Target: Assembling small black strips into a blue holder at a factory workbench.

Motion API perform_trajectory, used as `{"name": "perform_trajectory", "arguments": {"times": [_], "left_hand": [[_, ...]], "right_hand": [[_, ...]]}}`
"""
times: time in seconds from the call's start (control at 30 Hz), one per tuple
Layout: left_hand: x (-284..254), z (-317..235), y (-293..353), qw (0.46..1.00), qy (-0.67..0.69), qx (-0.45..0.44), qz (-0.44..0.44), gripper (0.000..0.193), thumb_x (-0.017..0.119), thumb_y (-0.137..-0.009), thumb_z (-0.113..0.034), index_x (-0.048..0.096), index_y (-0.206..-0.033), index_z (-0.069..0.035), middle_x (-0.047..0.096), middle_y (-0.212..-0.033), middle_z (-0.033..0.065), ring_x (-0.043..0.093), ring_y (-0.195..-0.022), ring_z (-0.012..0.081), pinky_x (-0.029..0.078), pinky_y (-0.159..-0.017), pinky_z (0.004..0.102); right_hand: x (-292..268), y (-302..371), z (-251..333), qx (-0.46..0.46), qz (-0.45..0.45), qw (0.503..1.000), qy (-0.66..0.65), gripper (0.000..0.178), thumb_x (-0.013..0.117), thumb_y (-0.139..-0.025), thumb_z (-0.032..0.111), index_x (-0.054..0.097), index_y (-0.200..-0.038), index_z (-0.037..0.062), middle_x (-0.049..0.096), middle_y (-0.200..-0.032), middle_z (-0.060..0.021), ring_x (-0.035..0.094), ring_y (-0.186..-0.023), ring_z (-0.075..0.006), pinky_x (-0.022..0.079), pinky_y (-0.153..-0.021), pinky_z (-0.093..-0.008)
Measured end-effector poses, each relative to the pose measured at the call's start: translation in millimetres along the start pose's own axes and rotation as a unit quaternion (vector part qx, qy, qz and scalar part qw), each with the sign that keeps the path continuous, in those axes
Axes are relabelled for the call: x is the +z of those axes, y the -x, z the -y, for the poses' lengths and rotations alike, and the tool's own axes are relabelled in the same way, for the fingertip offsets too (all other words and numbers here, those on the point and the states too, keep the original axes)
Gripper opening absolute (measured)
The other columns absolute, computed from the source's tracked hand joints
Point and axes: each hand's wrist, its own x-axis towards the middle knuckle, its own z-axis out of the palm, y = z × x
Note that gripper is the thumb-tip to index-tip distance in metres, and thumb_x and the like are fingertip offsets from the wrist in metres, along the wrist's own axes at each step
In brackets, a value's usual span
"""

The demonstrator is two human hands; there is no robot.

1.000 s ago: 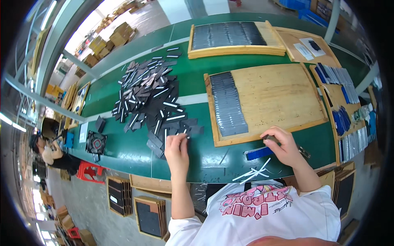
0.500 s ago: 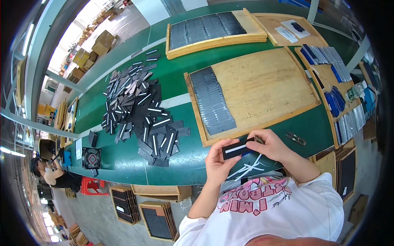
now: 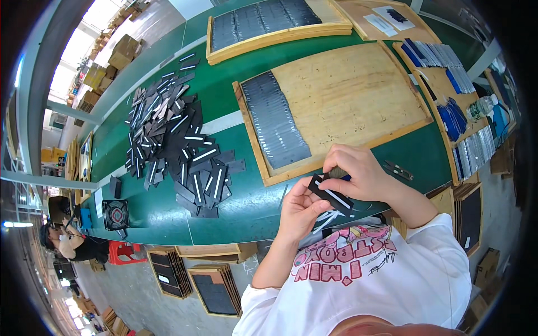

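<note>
Here, both my hands meet just above the near edge of the green counter (image 3: pixel 224 101), in front of my chest. My left hand (image 3: pixel 300 210) pinches one end of a small black strip (image 3: pixel 330 194) with a white stripe along it; my right hand (image 3: pixel 358 176) is closed over its other end from above, fingers curled down on it, with a small dark object tucked under the fingertips that I cannot make out. The strip's long axis runs on a slant, from upper left near my left thumb down to the lower right under my right palm. So the piece lies between the two hands, touching both, neither one nearer. Loose white slivers (image 3: pixel 328 218) lie on the counter edge just below it. The wooden tray (image 3: pixel 358 84) sits just beyond my right hand, its left part filled with a row of dark strips (image 3: pixel 274 120), the rest bare wood. The loose pile of black strips (image 3: pixel 179 140) lies well off to my left, closer to the left hand. Small scissors (image 3: pixel 399 169) rest on the counter just to the right of my right wrist.
</note>
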Motion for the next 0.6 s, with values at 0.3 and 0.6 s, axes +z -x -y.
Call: {"name": "perform_trajectory", "arguments": {"times": [0.3,0.6], "left_hand": [[-36.4,-38.1,-2.3,0.970,-0.043,0.146,-0.192,0.039,0.060,-0.088,0.004,0.048,-0.125,-0.002,0.059,-0.120,0.0173,0.059,-0.113,0.0397,0.053,-0.093,0.0497],[-23.0,-24.8,-10.9,0.980,-0.049,0.131,-0.143,0.043,0.063,-0.085,0.006,0.049,-0.125,-0.003,0.057,-0.125,0.0181,0.052,-0.121,0.0418,0.049,-0.098,0.0536]], "right_hand": [[11.0,54.6,16.3,-0.013,0.111,0.991,-0.080,0.029,0.080,-0.068,0.022,0.061,-0.086,0.0094,0.059,-0.082,-0.0044,0.061,-0.076,-0.0237,0.049,-0.060,-0.0344],[10.6,56.3,-32.5,-0.017,0.019,0.995,0.094,0.039,0.079,-0.067,0.019,0.062,-0.101,0.0123,0.066,-0.098,0.0019,0.061,-0.091,-0.0192,0.052,-0.060,-0.0312]]}}
